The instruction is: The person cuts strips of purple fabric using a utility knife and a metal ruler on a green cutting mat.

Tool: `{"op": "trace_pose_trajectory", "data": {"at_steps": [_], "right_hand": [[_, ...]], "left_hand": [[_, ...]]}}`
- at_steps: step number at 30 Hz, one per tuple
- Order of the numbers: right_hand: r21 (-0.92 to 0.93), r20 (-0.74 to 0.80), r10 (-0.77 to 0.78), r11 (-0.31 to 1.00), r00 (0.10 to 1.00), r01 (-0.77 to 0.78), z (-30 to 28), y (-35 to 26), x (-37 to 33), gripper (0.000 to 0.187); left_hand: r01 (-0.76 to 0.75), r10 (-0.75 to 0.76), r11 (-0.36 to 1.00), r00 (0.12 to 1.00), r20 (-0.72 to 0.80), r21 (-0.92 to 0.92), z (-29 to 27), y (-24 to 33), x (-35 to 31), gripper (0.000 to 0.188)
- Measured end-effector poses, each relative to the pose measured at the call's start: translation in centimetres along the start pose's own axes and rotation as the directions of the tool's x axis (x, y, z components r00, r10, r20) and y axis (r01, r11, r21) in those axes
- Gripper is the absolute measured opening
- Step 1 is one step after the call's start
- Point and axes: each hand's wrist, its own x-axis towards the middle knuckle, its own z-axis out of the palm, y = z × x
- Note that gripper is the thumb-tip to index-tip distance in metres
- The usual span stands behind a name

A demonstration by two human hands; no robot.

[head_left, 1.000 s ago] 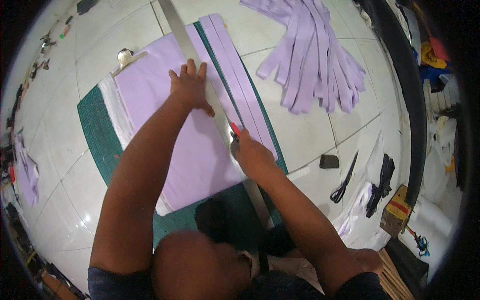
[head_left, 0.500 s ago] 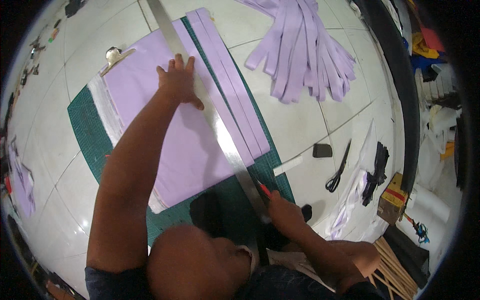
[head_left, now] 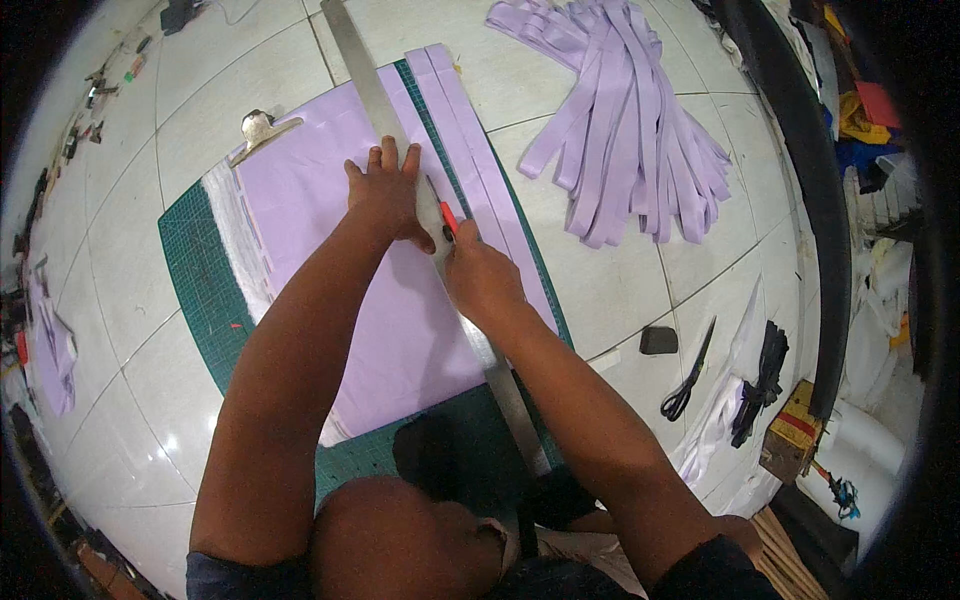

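Note:
A stack of lilac fabric point(head_left: 310, 170) lies on a green cutting mat point(head_left: 192, 245). Across it runs a long metal ruler point(head_left: 362, 72), angled from the far side toward me. My left hand point(head_left: 385, 203) presses down on the ruler and fabric with its fingers spread. Just to its right, my right hand point(head_left: 484, 275) grips a red utility knife point(head_left: 449, 217), its blade against the ruler's right edge. Beyond the blade lie cut lilac strips point(head_left: 450, 115), separated from the stack by a narrow gap of mat. A metal bulldog clip point(head_left: 262, 132) clamps the stack's far left edge.
A bundle of lilac strips point(head_left: 625, 130) lies on the tiled floor at the far right. Nearer on that side are a dark block point(head_left: 658, 341), black scissors point(head_left: 690, 375) and a bundle of black strips point(head_left: 762, 385). A yellow box point(head_left: 795, 430) stands beyond them.
My right hand has moved away from me with the knife, up along the ruler from its near end to beside my left hand. My left hand stays on the ruler.

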Motion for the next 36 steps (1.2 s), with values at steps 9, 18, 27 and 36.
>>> {"op": "trace_pose_trajectory", "data": {"at_steps": [9,18,27,36], "right_hand": [[-0.004,-0.038,-0.023,1.0,0.999,0.023,1.0,0.4,0.5,0.027],[0.01,0.154,0.067,0.998,0.986,-0.07,-1.8,1.0,-2.4,0.029],[-0.128,0.453,0.396,0.916,0.799,-0.381,-0.5,8.1,-19.0,0.035],[-0.089,0.378,0.377,0.924,0.846,-0.372,-4.9,7.5,-22.5,0.032]], "left_hand": [[0.023,-0.023,1.0,1.0,-0.007,-0.005,0.1,-0.2,0.1,0.148],[0.01,-0.01,0.999,1.0,-0.006,0.041,-0.1,0.2,0.4,0.147],[-0.001,0.0,0.999,1.0,0.018,0.033,-0.7,0.4,0.0,0.142],[-0.032,0.033,0.999,0.999,-0.038,0.025,0.7,-0.8,0.0,0.148]]}}
